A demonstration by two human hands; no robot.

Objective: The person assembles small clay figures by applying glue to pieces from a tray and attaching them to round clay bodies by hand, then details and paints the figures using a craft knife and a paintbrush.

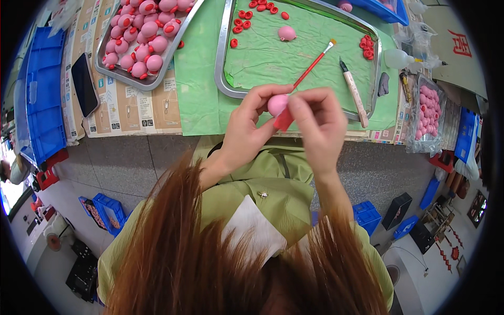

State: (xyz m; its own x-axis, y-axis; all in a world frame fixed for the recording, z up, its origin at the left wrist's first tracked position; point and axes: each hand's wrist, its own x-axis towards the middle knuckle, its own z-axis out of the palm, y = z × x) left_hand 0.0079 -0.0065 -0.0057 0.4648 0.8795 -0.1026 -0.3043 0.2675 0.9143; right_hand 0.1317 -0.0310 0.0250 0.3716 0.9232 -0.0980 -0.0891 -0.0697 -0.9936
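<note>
Just in front of the table edge, my left hand (247,123) grips a small round pink ball figure (276,105) between thumb and fingers. A soft-looking red piece (283,122) lies against the ball's lower right side; its exact kind is unclear. My right hand (320,121) pinches at that red piece, its thumb and forefinger close together beside the ball. Beyond my hands is a metal tray (219,68) lined with green cloth. In it are another pink ball figure (286,33), several red rings (239,22) and a red-handled paintbrush (315,65).
A pale-handled craft knife (354,92) lies across the tray's right rim. At left are a phone (85,84) and a metal tray (149,85) heaped with pink figures. A squeeze bottle (397,59) and a bagged container of pink pieces (429,113) stand at right.
</note>
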